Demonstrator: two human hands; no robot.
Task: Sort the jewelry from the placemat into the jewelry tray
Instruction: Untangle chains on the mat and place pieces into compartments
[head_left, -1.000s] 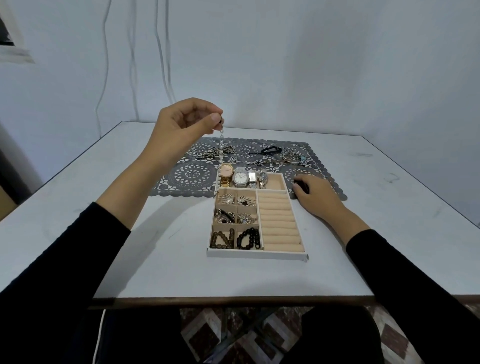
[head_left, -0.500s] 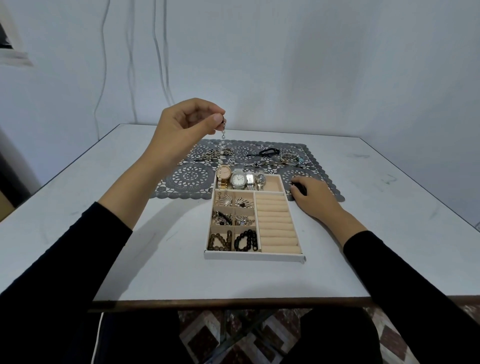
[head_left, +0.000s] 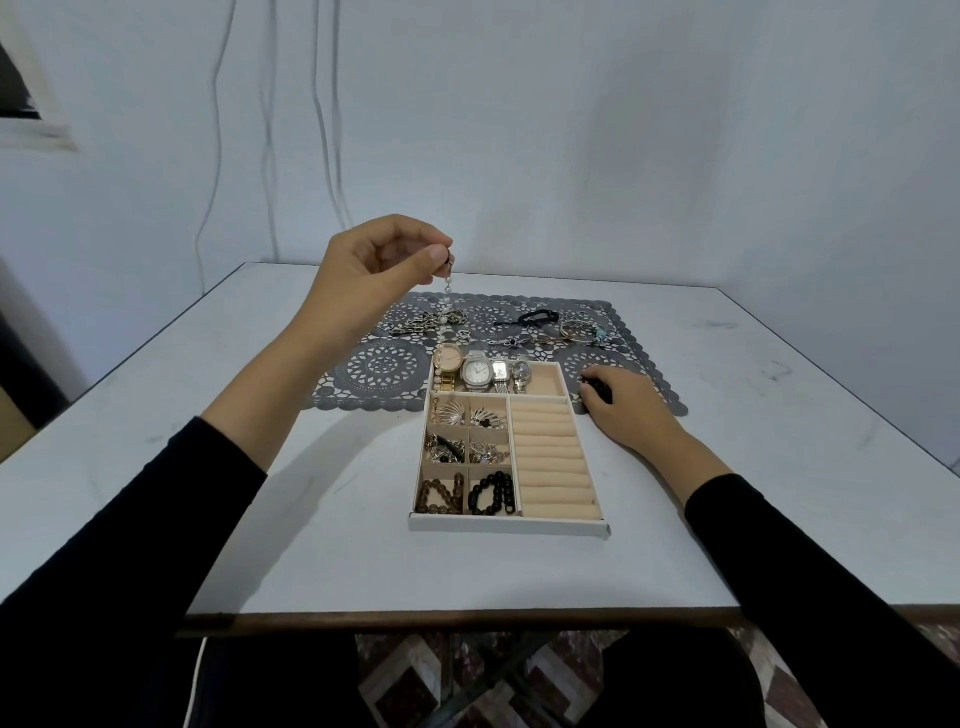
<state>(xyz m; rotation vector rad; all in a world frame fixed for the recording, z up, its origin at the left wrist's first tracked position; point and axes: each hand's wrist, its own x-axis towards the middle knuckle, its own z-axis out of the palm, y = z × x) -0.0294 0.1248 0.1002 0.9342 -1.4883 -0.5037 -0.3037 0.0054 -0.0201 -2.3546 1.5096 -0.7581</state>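
**Fig. Lowering a chain into the tray.** The left hand (head_left: 374, 270) is hovering above the near edge of the placemat (head_left: 374, 364), thumb and forefinger pinching the clasp end of a pearl chain (head_left: 445, 306). The chain is hanging straight down, its lower end reaching the far-left corner of the jewelry tray (head_left: 509, 524), against the rose-gold watch (head_left: 448, 358). The right hand (head_left: 623, 410) is resting on the placemat just right of the tray, fingers curling over a small dark item (whether it is gripping that item cannot be told).

Likely hazards:
- The free-hanging chain is prone to swinging, so it may drape over the tray wall.
- Piling onto the watch, it may tangle in the strap.
- The pinch is slight, so a slip would be dropping the whole length at once.
- Neither hand is bracing the tray, so a snag may drag it.
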